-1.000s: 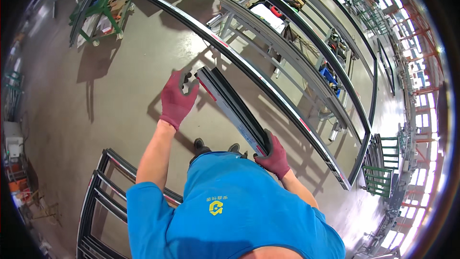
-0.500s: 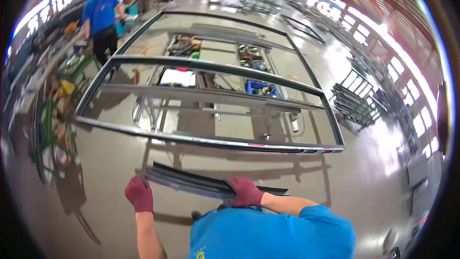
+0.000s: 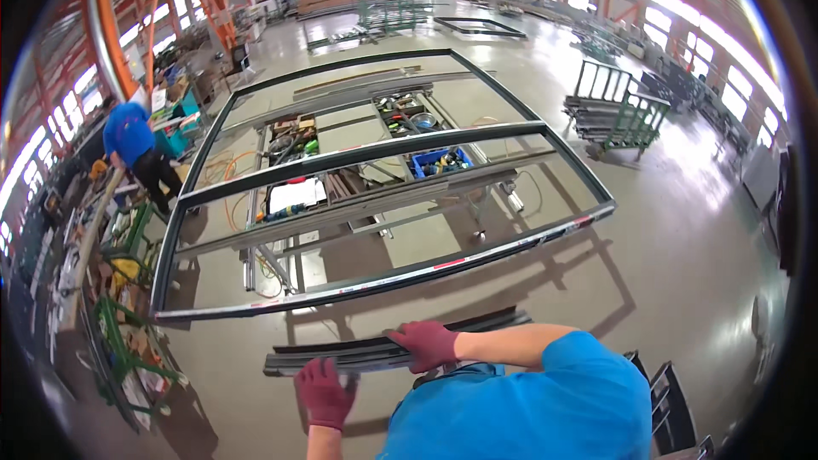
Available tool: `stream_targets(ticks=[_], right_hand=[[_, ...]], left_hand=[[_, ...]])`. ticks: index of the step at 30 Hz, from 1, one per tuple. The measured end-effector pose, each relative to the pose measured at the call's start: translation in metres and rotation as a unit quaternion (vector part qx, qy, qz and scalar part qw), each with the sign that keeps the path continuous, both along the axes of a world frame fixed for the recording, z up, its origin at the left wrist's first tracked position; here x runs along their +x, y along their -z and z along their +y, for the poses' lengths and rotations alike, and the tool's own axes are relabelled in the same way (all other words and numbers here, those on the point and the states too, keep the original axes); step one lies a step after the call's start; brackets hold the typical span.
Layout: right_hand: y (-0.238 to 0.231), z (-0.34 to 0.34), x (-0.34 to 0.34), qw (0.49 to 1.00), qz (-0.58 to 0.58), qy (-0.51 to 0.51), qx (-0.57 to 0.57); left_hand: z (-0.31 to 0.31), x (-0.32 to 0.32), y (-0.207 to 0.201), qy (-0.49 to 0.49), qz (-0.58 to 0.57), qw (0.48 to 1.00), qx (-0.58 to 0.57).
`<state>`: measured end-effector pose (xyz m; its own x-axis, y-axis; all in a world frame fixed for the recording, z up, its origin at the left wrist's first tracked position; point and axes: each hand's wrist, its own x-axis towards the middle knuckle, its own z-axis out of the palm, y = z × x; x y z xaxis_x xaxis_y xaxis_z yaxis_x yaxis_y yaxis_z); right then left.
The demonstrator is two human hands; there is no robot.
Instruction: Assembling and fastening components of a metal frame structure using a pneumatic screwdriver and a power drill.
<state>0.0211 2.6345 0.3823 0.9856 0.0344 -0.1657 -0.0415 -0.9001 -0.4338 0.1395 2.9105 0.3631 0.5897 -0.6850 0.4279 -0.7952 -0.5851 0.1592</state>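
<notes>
A bundle of long dark metal profiles [image 3: 362,356] lies crosswise in front of my body. My right hand [image 3: 423,345], in a maroon work glove, is closed around the bundle near its middle. Close to the bundle's left end is my left hand [image 3: 326,396], gloved alike, with thumb and fingers apart and slightly blurred. Its fingertips overlap the near edge of the profiles; whether they touch is unclear. Beyond the bundle, a large dark rectangular frame with a crossbar [image 3: 375,159] rests raised above the floor on metal supports.
Under the frame sit a blue bin [image 3: 440,162] and trays of tools [image 3: 294,138]. A person in a blue shirt [image 3: 129,135] stands at the left by cluttered green racks [image 3: 128,341]. At the right is a green cart [image 3: 635,119] with profiles; black racking [image 3: 673,405] stands near my right side.
My left hand has left the bundle's left end, moved inward to its near side and spread its fingers. My right hand keeps its grip. The view has tilted and shifted.
</notes>
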Motion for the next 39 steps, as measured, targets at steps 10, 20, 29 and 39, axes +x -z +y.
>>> stream_targets(ticks=[10, 20, 29, 39], right_hand=[[-0.011, -0.033, 0.032, 0.979, -0.053, -0.195, -0.002], [-0.035, -0.197, -0.047, 0.992, -0.023, -0.071, -0.097], [-0.040, -0.096, 0.072, 0.898, -0.080, -0.005, 0.433], [-0.045, -0.006, 0.130, 0.863, -0.266, 0.013, 0.429]], left_hand=[[-0.012, -0.007, 0.022, 0.010, 0.053, 0.996, 0.064], [0.117, -0.019, 0.051, -0.086, 0.084, 0.991, 0.065], [0.079, -0.049, 0.052, -0.177, 0.243, 0.946, -0.118], [0.068, -0.087, 0.082, -0.205, 0.356, 0.872, -0.265]])
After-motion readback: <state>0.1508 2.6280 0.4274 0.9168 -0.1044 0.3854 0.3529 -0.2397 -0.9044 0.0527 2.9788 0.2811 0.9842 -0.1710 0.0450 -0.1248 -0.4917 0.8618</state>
